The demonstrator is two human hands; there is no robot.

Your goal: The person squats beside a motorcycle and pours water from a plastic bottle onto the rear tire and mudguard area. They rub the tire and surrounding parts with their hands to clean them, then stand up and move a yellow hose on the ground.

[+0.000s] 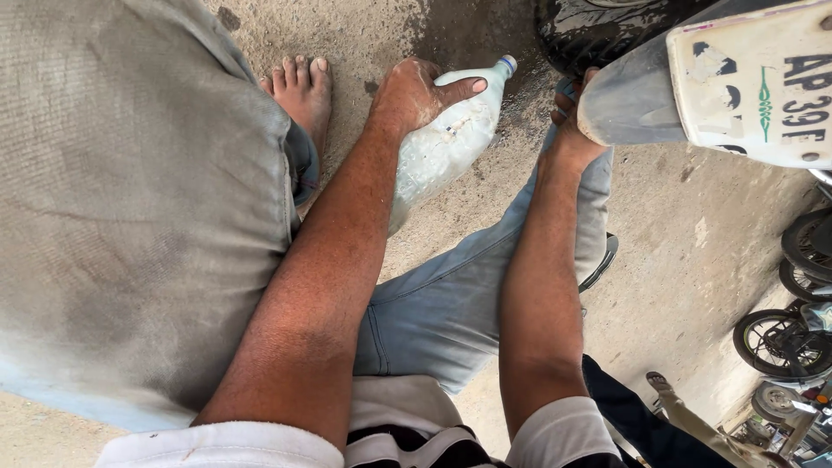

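Your left hand (pixel 416 91) grips a capped plastic bottle (pixel 446 139) low over the concrete floor (pixel 676 251), nothing poured, while your right hand (pixel 568 117) reaches under the mudguard (pixel 633 95), grip hidden.

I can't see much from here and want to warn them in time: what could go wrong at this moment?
1. The left hand grips the plastic bottle tilted; it is capped, but a slip could drop it near the bare foot.
2. The right hand is mostly hidden beside the mudguard and tyre; fingers might get pinched.
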